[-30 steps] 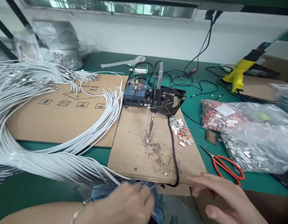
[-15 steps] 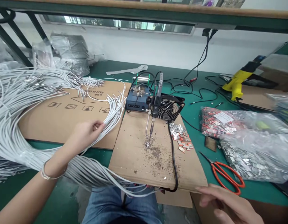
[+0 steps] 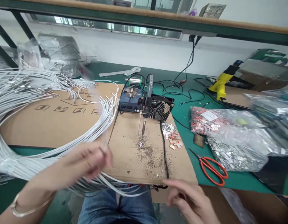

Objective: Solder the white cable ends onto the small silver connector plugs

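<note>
My left hand [image 3: 90,161], smeared by motion, is pinched in front of the bundle of white cables [image 3: 92,133]. A blurred pale streak rises from its fingertips, seemingly one white cable. At the front edge of the cardboard sheet [image 3: 125,155], my right hand [image 3: 188,199] has its index finger stretched out and thumb apart, with nothing visible in it. Between and beyond the hands, a soldering iron [image 3: 147,99] stands clamped tip-down over solder residue [image 3: 140,144]. Small metal connectors [image 3: 173,138], some with orange parts, lie to its right.
Behind the iron are a blue soldering station [image 3: 130,104], a black fan [image 3: 159,109] and a solder spool [image 3: 134,81]. Orange-handled scissors [image 3: 211,169], bags of connectors [image 3: 234,152] and a yellow heat gun [image 3: 221,82] lie right. A black cord [image 3: 164,152] crosses the cardboard.
My left hand has come off the cable bundle, moving right and toward me, with a pale streak at its fingers. My right hand has shifted left along the cardboard's front edge. The view has turned right.
</note>
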